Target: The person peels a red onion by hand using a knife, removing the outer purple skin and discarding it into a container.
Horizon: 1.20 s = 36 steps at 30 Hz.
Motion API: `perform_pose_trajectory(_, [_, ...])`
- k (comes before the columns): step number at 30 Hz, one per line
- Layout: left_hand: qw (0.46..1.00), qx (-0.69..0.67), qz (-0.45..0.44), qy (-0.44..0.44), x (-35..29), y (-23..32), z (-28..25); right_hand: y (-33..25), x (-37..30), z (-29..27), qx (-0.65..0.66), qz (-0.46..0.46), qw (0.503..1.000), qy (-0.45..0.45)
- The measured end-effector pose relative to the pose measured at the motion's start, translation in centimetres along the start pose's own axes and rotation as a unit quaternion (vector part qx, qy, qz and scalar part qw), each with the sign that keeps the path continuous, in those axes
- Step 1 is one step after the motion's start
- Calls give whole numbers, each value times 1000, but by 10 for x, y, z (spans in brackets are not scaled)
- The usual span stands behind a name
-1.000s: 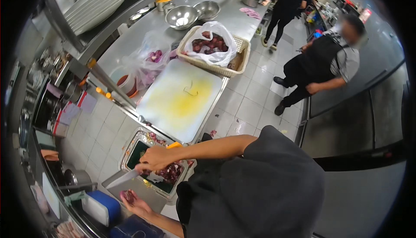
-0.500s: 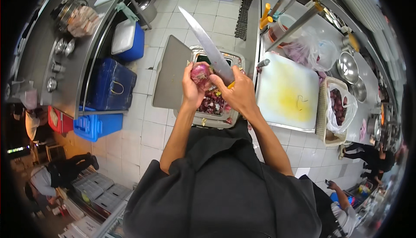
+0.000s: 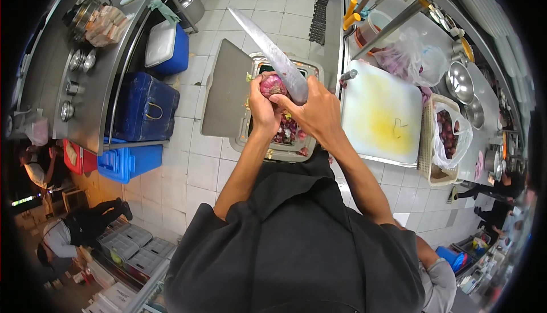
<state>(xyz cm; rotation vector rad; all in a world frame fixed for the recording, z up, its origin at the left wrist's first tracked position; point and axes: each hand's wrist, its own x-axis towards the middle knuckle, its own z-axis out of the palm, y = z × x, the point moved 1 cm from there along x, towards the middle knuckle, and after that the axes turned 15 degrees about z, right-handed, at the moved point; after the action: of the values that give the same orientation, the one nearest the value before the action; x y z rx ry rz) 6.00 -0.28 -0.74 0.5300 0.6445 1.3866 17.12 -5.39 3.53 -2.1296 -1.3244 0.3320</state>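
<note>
A red onion point(image 3: 272, 86) with its root end showing rests in my left hand point(image 3: 263, 108), the fingers curled round it. My right hand point(image 3: 317, 113) grips a large knife point(image 3: 272, 51) whose broad blade points up and to the left; its handle is hidden in the fist. The right thumb reaches across to the onion, beside the blade. Under both hands stands a bin point(image 3: 310, 74) with a pale rim, holding dark red onion peelings point(image 3: 285, 133). Its grey lid point(image 3: 223, 93) hangs open to the left.
To the right, a white cutting board point(image 3: 373, 133) with a yellow stain lies on the steel counter. Beyond it, a basket point(image 3: 425, 148) holds a bag of red onions point(image 3: 446, 136). Blue containers point(image 3: 145, 108) stand along the left counter. Other people point(image 3: 62, 233) are around the edges.
The onion has turned in my left hand, now showing its root end, and moved slightly right. The knife has shifted a little, its thumb now against the onion. A person behind me has moved.
</note>
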Motion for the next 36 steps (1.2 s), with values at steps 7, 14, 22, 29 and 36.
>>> perform_pose_trajectory(7, [998,69,10,-7,0,0,10,9,8,-7,-35,-3,999,-16])
perform_pose_trajectory(14, [995,96,-32,-15,8,-4,14,18,18,-10,-34,-40,998,-21])
perform_pose_trajectory(22, [978,93,-123,-141,26,-8,1,31,40,-11,-20,-115,991,-62])
perform_pose_trajectory(29, [925,-111,-245,-270,48,-18,-30,23,45,-17,-12,-153,981,-117])
perform_pose_trajectory(36, [986,0,-97,-136,42,-18,-3,21,42,-10,-4,-97,989,-109])
